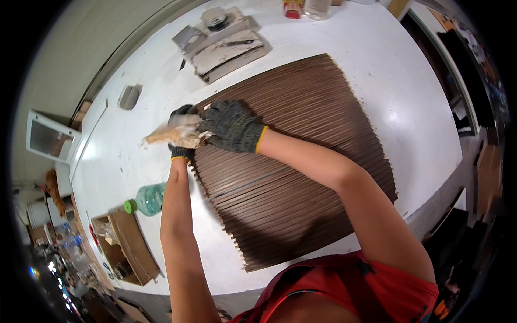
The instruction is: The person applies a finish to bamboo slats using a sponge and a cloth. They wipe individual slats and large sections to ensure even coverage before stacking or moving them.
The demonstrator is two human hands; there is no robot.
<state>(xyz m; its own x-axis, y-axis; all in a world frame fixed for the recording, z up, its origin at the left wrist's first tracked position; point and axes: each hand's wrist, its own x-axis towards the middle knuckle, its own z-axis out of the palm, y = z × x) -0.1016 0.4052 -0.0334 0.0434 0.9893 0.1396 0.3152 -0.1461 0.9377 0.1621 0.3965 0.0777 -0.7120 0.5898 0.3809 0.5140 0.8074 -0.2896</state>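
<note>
A wide brown slatted panel point(301, 124), ribbed and ragged along its side edges, lies on the white table. My right hand point(231, 126), in a dark knitted glove with a yellow cuff, is closed on a stained cream-brown rag point(183, 134) at the panel's far left corner. The rag hangs out to the left, partly smeared by motion. My left hand point(182, 112), in a matching glove, is at the same corner, mostly behind the rag. Its fingers are partly hidden and blurred, so its grip does not show.
Beyond the panel sit a paint-stained block point(229, 54) with a knife on it and a round tin point(215, 19). A grey block point(129, 97) lies far left. A green-capped bottle point(149, 199) and an open cardboard box point(129, 247) are beside my left forearm.
</note>
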